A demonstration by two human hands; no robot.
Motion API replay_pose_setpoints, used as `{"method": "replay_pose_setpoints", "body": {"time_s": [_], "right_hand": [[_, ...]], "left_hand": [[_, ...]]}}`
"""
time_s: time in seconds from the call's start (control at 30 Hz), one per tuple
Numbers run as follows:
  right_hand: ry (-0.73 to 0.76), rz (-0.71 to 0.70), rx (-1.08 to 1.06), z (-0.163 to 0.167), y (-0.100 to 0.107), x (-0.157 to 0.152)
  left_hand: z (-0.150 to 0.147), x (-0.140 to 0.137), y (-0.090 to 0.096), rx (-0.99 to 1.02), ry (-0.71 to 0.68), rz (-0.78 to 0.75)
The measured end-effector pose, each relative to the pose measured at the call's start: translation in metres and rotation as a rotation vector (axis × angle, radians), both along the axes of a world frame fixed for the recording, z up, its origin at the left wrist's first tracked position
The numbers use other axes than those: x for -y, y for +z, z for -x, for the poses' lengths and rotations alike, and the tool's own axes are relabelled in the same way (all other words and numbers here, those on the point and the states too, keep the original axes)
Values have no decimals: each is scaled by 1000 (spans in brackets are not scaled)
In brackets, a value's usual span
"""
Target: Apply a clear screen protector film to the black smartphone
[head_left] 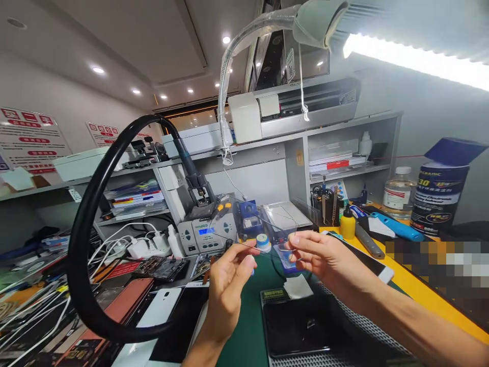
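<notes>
My right hand pinches a thin dark strip between thumb and fingers; it forms a loose, fine loop in the air. My left hand is raised on the other side, its thumb and index finger close together on the strip's far part. The strip is too fine to follow all along. Below the hands lies a dark-screened phone on a perforated mat, a small white sheet at its top edge. Behind the fingertips stands a small round tub with a blue label.
A rework station stands at the back, and its black hose arcs over the left side. Phone parts and white cables crowd the left. A yellow bottle, a clear bottle and a dark can stand right. A lamp hangs overhead.
</notes>
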State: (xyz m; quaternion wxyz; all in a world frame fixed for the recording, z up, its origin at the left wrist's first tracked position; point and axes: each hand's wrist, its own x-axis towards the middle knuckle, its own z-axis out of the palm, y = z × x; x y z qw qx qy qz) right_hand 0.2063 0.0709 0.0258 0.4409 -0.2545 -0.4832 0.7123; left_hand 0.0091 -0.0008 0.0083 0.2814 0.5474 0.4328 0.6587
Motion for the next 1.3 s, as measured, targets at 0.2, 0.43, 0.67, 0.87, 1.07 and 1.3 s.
{"method": "replay_pose_setpoints", "body": {"time_s": [0.2,0.43,0.67,0.87,1.07,1.3], "right_hand": [[40,-22,130,15,-16,15],[94,-128,329,20,-19,22],[144,-157,365,20,-21,20],[180,-173,379,19,-22,21],[245,-140,381,20,-17,24],[244,-174,355,20,-16,25]], "left_hand": [[-5,-4,2,98,88,74],[-3,-8,3,150,109,61],[-5,-8,6,171,96,64],[-6,-7,8,170,95,56],[-7,-5,10,219,61,67],[-5,-5,11,302,-41,82]]}}
